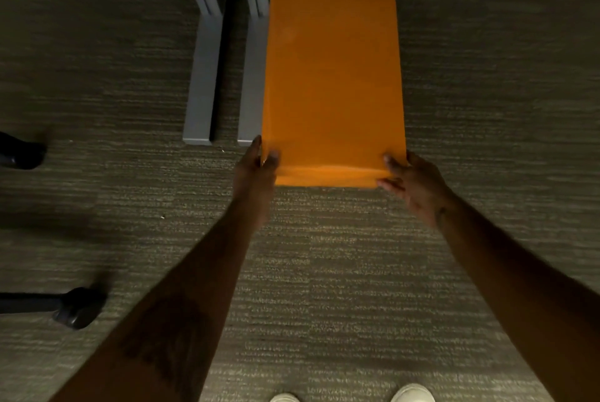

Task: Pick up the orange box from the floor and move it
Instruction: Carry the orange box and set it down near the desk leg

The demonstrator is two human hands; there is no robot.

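The orange box (332,83) is long and flat on top, and it lies lengthwise on the grey carpet (487,93), with its far end toward the wall. Its left side is just beside a grey metal foot (251,76) of some furniture, maybe touching it; I cannot tell which. A second grey foot (203,76) runs parallel, a little more to the left.

The person bends over the near end of the box and holds it at both near corners. The left hand (256,167) is at the left corner, the thumb on the top face and the other fingers going down along the side, so it pinches the edge. The right hand (412,180) is at the right corner, its fingers a little spread; the thumb presses on top and the rest wrap toward the front face. I think the hands take the two corners because the box is wide and one hand could not balance it.

Whether the near end is already off the carpet I cannot say; the picture is a little blurred there. In my judgement the lift is only beginning.

Two light shoes (412,393) stand at the bottom edge of the view. At the left, dark chair casters (78,307) rest on the carpet, well apart from the box.
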